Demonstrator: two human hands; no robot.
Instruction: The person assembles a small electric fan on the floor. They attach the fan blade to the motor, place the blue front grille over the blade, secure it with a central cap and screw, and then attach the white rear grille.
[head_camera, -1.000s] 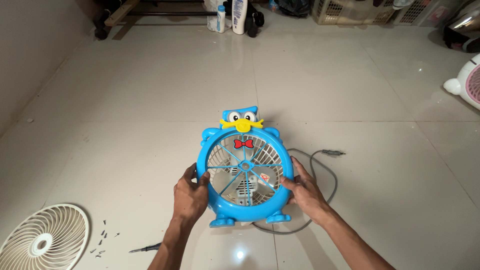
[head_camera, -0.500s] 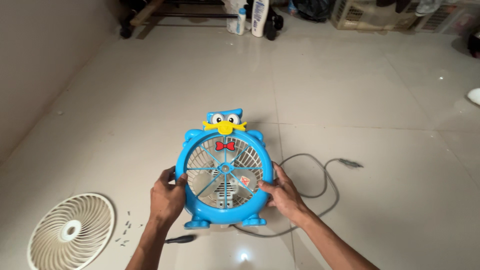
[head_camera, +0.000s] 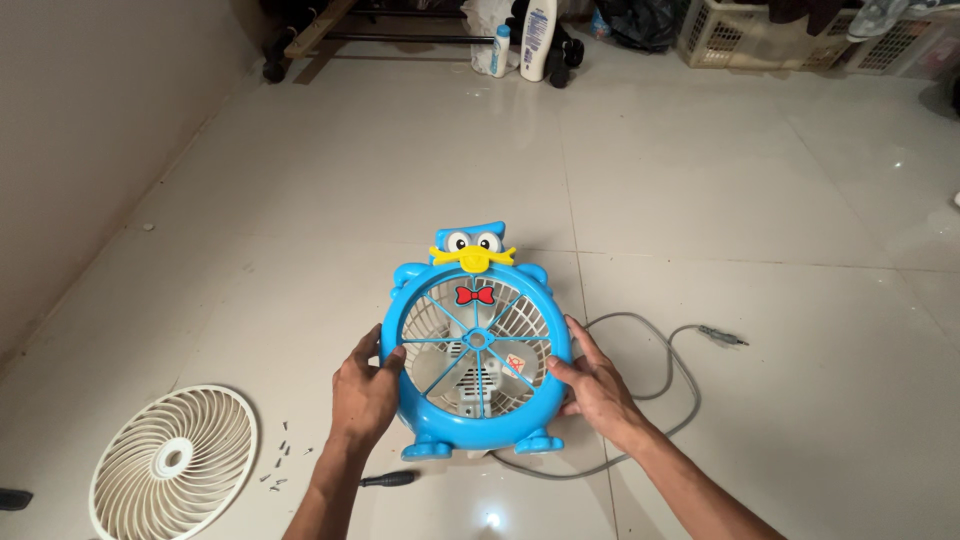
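Both hands are gripping the blue duck-shaped fan (head_camera: 476, 360) sitting upright on the floor (head_camera: 700, 200): left hand (head_camera: 365, 395) and right hand (head_camera: 598, 385) are clamping its rim. The fingers (head_camera: 392, 362) are curling round the edges, fingertips partly hidden, and the screwdriver (head_camera: 388, 480) is peeking out under the left wrist.

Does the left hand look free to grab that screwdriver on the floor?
Probably yes, once it lets go. The left hand grips the blue fan, and the screwdriver lies just below it on bare floor tile with nothing between.

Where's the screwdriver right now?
Head view, on the floor: screwdriver lies below the left hand, beside the blue fan, right of the loose screws.
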